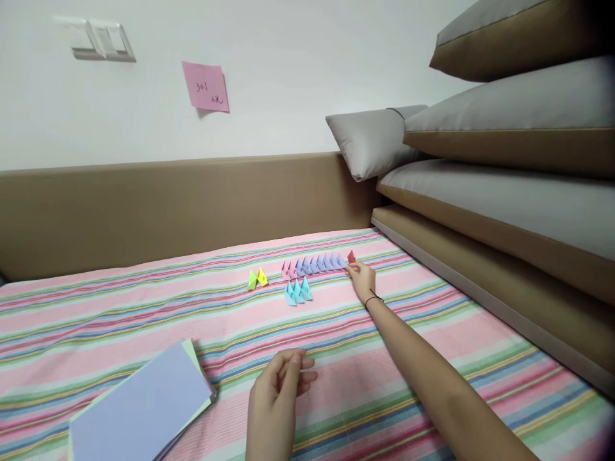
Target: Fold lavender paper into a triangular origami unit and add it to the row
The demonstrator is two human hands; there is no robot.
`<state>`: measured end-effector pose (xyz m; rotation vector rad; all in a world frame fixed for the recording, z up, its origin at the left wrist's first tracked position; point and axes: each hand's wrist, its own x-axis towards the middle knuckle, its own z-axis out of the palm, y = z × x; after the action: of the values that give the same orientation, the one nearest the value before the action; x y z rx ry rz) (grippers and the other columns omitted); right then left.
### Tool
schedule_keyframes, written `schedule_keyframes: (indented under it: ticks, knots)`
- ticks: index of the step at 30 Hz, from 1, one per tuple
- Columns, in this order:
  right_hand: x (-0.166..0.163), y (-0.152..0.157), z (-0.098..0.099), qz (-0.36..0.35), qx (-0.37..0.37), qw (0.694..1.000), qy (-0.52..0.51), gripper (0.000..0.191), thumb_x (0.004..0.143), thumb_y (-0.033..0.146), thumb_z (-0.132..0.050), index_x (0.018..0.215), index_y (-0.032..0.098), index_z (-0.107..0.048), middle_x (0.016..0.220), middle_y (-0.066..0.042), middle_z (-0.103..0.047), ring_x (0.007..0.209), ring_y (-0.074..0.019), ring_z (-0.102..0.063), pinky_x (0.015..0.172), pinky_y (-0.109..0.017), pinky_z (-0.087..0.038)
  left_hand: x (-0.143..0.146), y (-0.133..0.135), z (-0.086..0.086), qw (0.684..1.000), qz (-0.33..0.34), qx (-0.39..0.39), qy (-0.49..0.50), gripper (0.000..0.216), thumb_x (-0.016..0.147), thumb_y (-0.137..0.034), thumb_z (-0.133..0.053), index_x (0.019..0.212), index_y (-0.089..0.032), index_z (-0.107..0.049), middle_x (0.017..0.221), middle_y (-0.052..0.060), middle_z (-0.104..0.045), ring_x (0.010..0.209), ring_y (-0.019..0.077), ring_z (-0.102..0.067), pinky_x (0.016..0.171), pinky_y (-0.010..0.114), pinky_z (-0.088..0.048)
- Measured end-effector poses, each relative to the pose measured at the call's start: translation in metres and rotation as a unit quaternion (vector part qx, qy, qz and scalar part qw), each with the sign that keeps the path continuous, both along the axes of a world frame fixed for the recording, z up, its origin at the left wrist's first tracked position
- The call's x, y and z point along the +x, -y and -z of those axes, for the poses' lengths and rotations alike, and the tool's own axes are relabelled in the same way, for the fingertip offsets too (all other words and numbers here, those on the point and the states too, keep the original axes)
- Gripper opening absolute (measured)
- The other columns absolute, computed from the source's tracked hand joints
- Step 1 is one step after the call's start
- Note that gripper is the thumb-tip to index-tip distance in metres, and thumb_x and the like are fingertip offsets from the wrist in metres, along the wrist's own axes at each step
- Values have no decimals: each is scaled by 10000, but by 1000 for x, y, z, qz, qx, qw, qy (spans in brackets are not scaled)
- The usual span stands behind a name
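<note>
My right hand (362, 278) reaches out to the right end of a row of small folded paper boats, its thumb and fingers pinched at the last purple paper boat (341, 260). Just beyond the fingertips stands a red paper boat (351, 257). The left part of the row holds pink paper boats (289, 270). Three light-blue paper boats (298, 292) stand in front of it, and a green paper boat (252, 280) and a yellow paper boat (262, 276) sit to the left. My left hand (279, 394) hovers nearer to me, fingers loosely curled and apart, holding nothing.
A stack of coloured paper (144, 400) lies at the lower left on the striped cloth (230, 333). Grey and brown cushions (504, 186) are piled along the right. A brown padded board (168, 211) runs along the wall, below a pink sticky note (205, 87) and light switches (98, 40).
</note>
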<state>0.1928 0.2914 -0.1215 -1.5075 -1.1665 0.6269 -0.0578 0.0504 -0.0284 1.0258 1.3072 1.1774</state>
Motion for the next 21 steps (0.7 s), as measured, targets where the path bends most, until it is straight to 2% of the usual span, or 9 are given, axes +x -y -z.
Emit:
schedule_keyframes:
  ticks: [8,17,19,21]
  knots:
    - [1,1,2,-4,-20,1000,9,311,900,319,-542,1168,162,-548,1168,-85,-576,976,-201,-596,819,-406,-513,-1,2,-7,1000,13,-5,19,416,722,-543,-617,852,-149,-651,840,95,-710,738,219,-686,699,306,-526]
    - [-1,11,-6,14,12,999,47,308,900,320,-543,1160,156,-551,1154,-81,-581,964,-198,-600,807,-401,-517,4,4,-5,999,0,33,22,339,773,-481,-564,833,-155,-635,807,85,-704,685,189,-670,648,280,-508]
    - [-3,25,-9,21,21,998,58,286,898,328,-543,1120,150,-567,1101,-72,-599,917,-184,-607,786,-382,-517,3,5,-9,999,-6,42,17,312,783,-449,-552,831,-152,-631,801,84,-704,666,182,-663,629,276,-503]
    - [-9,45,-14,22,38,997,69,280,841,362,-598,1001,132,-593,910,-49,-622,796,-177,-600,748,-354,-493,2,7,-13,999,3,43,3,280,774,-415,-562,824,-147,-629,783,83,-703,630,176,-650,600,274,-496]
